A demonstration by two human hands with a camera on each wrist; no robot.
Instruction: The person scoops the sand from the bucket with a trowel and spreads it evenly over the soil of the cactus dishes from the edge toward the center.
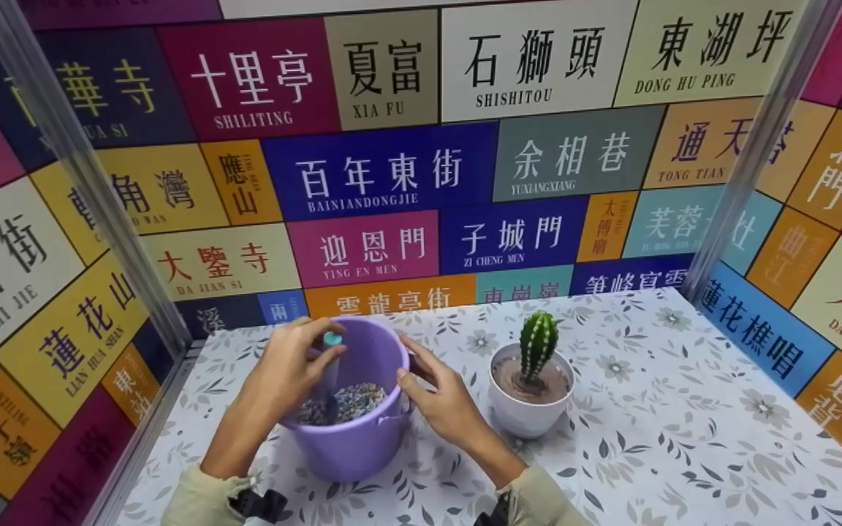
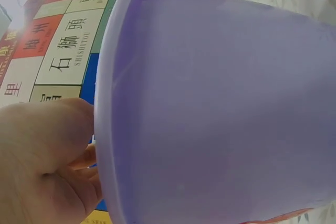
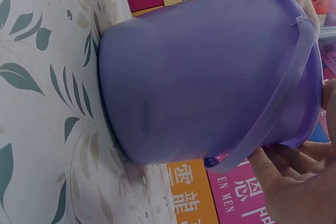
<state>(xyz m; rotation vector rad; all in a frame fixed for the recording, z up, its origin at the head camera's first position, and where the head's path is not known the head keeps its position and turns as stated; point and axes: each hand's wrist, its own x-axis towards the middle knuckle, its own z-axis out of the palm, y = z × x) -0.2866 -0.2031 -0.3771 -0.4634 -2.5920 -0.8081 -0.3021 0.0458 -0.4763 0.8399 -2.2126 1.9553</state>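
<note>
A purple bucket point(image 1: 351, 453) stands on the table, with multicoloured gravel point(image 1: 364, 400) in its bottom. Over its left rim, my left hand point(image 1: 278, 369) pinches a slim tool with a teal end point(image 1: 332, 339). The tool points down into the gravel, and its lower end is too blurred to name. My right hand point(image 1: 441, 400) holds the bucket's right rim, thumb at the edge and fingers outside. The right wrist view shows those fingers point(image 3: 289, 161) against the bucket near its hanging handle point(image 3: 278, 98). In the left wrist view the bucket wall hides the tool.
To the right of the bucket stands a white pot point(image 1: 531, 418) holding a green cactus point(image 1: 539, 343) in brownish soil. A floral cloth point(image 1: 669, 424) covers the table. Panels point(image 1: 392, 172) with Chinese lettering line the walls behind and at both sides.
</note>
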